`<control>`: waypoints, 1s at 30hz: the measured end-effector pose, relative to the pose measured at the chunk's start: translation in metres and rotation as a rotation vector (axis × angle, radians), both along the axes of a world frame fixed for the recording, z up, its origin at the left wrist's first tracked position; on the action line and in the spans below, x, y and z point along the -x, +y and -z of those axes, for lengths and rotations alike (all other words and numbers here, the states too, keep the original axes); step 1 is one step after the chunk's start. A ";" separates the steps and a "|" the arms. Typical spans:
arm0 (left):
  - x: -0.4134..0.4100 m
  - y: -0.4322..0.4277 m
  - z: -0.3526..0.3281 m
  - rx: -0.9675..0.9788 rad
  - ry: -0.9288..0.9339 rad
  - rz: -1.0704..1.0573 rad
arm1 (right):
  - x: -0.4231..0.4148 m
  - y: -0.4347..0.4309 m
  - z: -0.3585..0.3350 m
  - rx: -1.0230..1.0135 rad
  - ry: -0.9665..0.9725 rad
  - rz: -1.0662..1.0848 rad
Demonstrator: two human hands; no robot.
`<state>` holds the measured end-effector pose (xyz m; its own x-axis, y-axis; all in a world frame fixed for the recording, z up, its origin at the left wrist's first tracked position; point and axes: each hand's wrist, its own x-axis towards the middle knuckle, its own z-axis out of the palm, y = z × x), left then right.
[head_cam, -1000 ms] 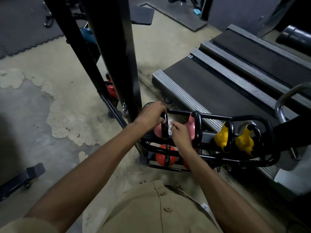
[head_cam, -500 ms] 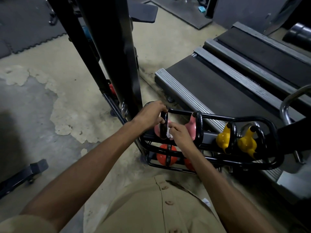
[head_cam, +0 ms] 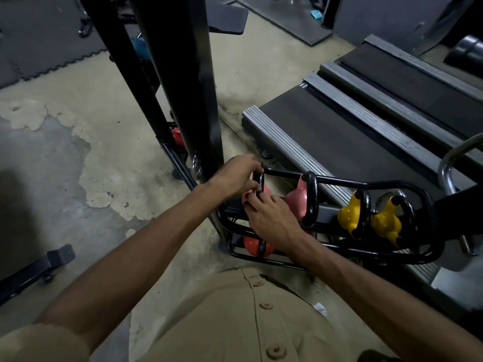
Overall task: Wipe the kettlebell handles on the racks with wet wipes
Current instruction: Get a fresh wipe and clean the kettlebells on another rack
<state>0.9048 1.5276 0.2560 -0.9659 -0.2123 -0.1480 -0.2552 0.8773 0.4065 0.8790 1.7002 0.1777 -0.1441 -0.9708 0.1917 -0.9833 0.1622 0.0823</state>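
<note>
Looks down on a black tubular rack just beside a treadmill. Grips the top of the black handle of the leftmost pink kettlebell with the left hand, fingers curled over it. Pinches the lower part of that handle with the right hand, fingertips bunched against the pink body. Shows a second pink kettlebell and two yellow kettlebells further right on the same tier. Shows an orange-red kettlebell on the lower tier, under the hands, and a black upright post behind the left hand.
</note>
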 end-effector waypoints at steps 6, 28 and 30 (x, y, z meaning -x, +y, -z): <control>-0.005 0.005 -0.002 0.012 -0.002 0.014 | -0.003 0.012 0.004 0.000 0.017 -0.066; -0.009 0.007 0.000 0.006 -0.036 0.029 | 0.023 -0.003 -0.010 0.186 -1.884 0.640; -0.009 0.007 0.000 -0.010 -0.051 0.025 | 0.030 -0.007 -0.015 0.144 -1.917 0.642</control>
<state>0.9135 1.5342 0.2557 -0.9621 -0.1867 -0.1989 -0.2538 0.8796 0.4022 0.8491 1.6932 0.1927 -0.4646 -0.7014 -0.5406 0.4201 0.3628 -0.8318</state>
